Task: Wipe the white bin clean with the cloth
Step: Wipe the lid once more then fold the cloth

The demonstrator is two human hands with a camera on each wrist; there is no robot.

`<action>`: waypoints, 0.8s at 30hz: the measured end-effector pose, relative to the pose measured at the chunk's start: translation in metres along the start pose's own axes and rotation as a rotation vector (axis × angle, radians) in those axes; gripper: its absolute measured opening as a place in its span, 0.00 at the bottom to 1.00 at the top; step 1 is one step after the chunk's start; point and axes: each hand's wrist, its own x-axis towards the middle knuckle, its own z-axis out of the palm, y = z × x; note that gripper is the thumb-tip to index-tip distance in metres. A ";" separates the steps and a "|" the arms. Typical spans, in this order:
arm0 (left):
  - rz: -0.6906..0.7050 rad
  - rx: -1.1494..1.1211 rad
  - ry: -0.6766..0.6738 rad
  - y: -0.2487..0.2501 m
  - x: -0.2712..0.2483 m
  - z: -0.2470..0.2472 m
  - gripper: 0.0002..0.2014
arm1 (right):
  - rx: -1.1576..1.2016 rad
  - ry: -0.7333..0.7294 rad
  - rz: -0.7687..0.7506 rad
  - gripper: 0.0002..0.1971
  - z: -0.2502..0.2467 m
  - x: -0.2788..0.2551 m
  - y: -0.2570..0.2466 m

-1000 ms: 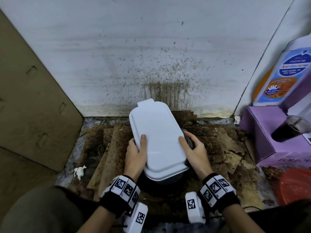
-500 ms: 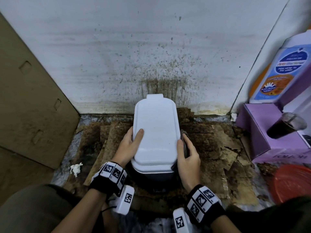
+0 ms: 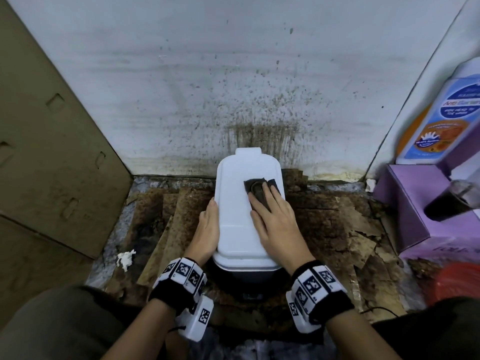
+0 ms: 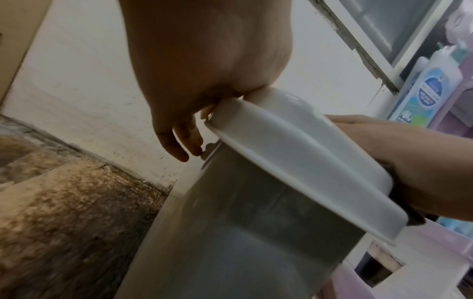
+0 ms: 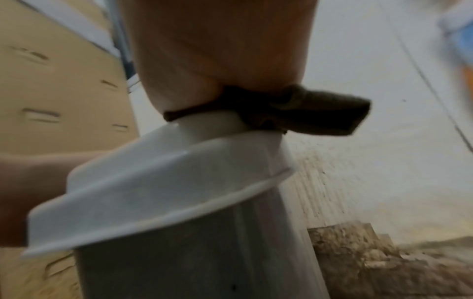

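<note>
The white bin [image 3: 237, 203] stands upright against the stained wall, its lid closed. A dark brown cloth [image 3: 259, 192] lies on the right half of the lid. My right hand [image 3: 275, 222] lies flat on the cloth with straight fingers and presses it to the lid. In the right wrist view the cloth [image 5: 307, 113] sticks out from under my palm above the lid's edge [image 5: 158, 206]. My left hand [image 3: 207, 227] rests flat against the lid's left side. In the left wrist view its fingers [image 4: 179, 139] hang down beside the bin [image 4: 256, 212].
Stained, peeling cardboard [image 3: 337, 224] covers the floor. A brown cardboard panel [image 3: 52, 152] leans at the left. At the right stand a purple box [image 3: 426, 224], a blue-labelled bottle [image 3: 441, 118], a dark cup [image 3: 452, 203] and a red object [image 3: 459, 281]. A tissue scrap [image 3: 126, 259] lies at the left.
My right hand has moved from the bin's right side up onto the lid, bringing the cloth with it. The bin stands straighter and closer to the wall.
</note>
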 end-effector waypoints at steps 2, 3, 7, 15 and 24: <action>-0.016 -0.042 -0.044 -0.025 0.023 -0.002 0.43 | -0.142 -0.032 -0.029 0.26 0.003 -0.002 -0.004; -0.018 -0.078 -0.066 -0.042 0.037 -0.002 0.43 | -0.173 -0.051 -0.046 0.27 0.001 -0.003 -0.007; -0.054 -0.188 -0.078 -0.010 0.012 -0.003 0.36 | -0.232 -0.137 -0.154 0.27 0.000 -0.018 -0.031; -0.024 -0.508 -0.138 -0.013 0.014 -0.004 0.32 | -0.254 -0.187 -0.289 0.26 0.001 -0.034 -0.049; 0.018 -0.450 -0.141 -0.011 0.013 -0.002 0.36 | -0.253 -0.272 -0.173 0.28 0.000 0.028 -0.019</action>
